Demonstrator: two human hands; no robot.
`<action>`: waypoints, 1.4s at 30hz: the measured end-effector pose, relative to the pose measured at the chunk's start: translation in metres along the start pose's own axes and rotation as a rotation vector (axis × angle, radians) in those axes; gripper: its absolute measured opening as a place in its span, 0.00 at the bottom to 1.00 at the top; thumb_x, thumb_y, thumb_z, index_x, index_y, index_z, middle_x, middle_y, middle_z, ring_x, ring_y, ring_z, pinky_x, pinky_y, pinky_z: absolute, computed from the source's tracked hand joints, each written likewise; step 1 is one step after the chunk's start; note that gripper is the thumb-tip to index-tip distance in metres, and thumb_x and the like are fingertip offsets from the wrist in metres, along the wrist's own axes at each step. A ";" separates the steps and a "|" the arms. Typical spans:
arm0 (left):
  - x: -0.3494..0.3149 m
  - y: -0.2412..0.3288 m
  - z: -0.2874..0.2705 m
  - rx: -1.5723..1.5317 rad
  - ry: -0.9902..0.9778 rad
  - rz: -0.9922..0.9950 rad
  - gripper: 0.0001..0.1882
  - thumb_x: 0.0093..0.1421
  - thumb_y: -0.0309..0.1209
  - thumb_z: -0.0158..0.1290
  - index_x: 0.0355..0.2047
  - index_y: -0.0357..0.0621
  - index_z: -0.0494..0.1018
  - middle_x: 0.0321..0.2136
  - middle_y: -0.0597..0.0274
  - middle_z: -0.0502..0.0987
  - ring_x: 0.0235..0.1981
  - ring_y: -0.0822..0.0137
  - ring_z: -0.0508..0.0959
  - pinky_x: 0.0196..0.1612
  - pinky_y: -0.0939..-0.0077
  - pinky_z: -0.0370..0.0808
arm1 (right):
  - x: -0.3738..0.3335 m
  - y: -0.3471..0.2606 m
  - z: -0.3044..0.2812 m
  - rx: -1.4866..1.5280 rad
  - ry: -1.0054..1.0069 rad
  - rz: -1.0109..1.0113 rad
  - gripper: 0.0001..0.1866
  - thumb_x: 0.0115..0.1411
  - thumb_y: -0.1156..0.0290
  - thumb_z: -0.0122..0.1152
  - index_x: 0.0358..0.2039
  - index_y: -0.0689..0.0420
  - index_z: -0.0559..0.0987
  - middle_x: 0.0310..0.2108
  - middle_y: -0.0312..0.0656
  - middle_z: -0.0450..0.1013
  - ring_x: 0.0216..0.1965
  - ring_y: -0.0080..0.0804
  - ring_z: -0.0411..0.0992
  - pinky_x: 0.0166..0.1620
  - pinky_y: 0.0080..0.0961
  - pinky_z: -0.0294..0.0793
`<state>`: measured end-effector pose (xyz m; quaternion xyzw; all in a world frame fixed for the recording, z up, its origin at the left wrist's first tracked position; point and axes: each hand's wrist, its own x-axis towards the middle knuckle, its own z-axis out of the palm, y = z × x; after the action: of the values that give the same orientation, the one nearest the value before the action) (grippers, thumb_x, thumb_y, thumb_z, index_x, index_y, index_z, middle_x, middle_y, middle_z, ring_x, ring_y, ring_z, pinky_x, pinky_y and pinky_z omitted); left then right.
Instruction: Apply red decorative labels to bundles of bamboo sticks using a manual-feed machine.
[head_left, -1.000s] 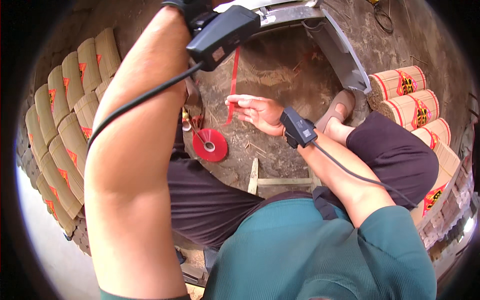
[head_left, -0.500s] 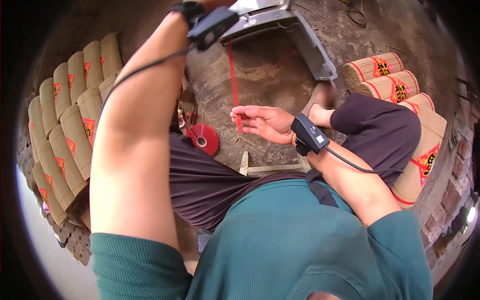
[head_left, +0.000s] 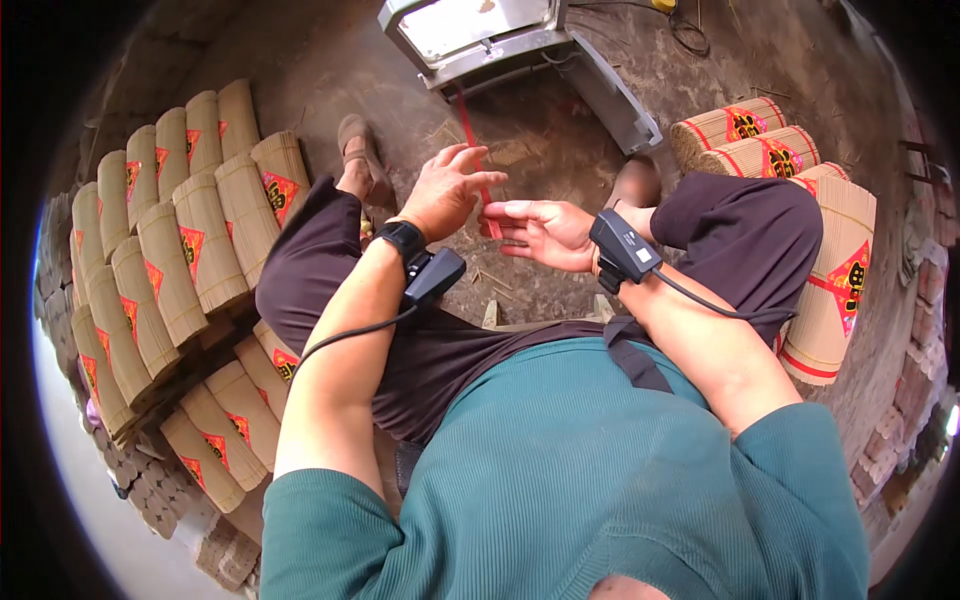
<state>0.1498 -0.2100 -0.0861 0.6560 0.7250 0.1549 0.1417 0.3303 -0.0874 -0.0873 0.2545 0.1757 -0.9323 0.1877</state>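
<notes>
A narrow strip of red tape [head_left: 467, 122] hangs from the front edge of a grey metal machine [head_left: 505, 60] down to my hands. My right hand [head_left: 548, 234] pinches its lower end between thumb and fingers, palm turned up. Just above and to the left, my left hand [head_left: 445, 195] reaches across the strip with its fingers bent and apart. Its fingertips are right at the tape; whether they touch it, I cannot tell. Both wrists carry black strapped devices with cables.
Stacked bundles of thin tan sticks [head_left: 165, 270] with red labels stand at my left. More labelled stick bundles [head_left: 765, 155] lie at the right beside my knee. The machine's side panel [head_left: 615, 95] juts toward my right foot. A cable [head_left: 690, 35] lies on the floor beyond.
My left hand has come down from the machine's top to the tape beside my right hand. My right hand stays at the tape's end. The red tape roll is now hidden.
</notes>
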 end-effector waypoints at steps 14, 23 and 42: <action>-0.022 -0.010 0.015 -0.217 0.024 -0.066 0.08 0.51 0.32 0.63 0.33 0.49 0.82 0.53 0.56 0.73 0.57 0.50 0.67 0.56 0.59 0.68 | -0.023 -0.009 -0.005 -0.005 -0.017 -0.016 0.21 0.67 0.62 0.51 0.56 0.61 0.71 0.53 0.44 0.71 0.57 0.35 0.68 0.61 0.37 0.65; -0.030 -0.024 0.024 -0.275 -0.031 -0.152 0.08 0.54 0.38 0.61 0.32 0.51 0.82 0.52 0.58 0.74 0.57 0.51 0.67 0.58 0.58 0.67 | -0.008 -0.003 -0.059 -0.828 0.551 -0.024 0.12 0.60 0.67 0.64 0.40 0.58 0.75 0.33 0.39 0.76 0.28 0.26 0.75 0.34 0.24 0.78; -0.018 0.012 0.013 -0.274 0.047 -0.121 0.12 0.50 0.36 0.64 0.34 0.49 0.79 0.50 0.56 0.74 0.58 0.50 0.67 0.59 0.53 0.64 | 0.014 -0.015 -0.013 -0.713 0.470 -0.240 0.12 0.66 0.64 0.54 0.34 0.61 0.77 0.25 0.40 0.77 0.26 0.26 0.76 0.31 0.23 0.77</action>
<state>0.1680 -0.2267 -0.0925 0.5820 0.7383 0.2587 0.2217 0.3180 -0.0726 -0.1023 0.3570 0.5524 -0.7453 0.1093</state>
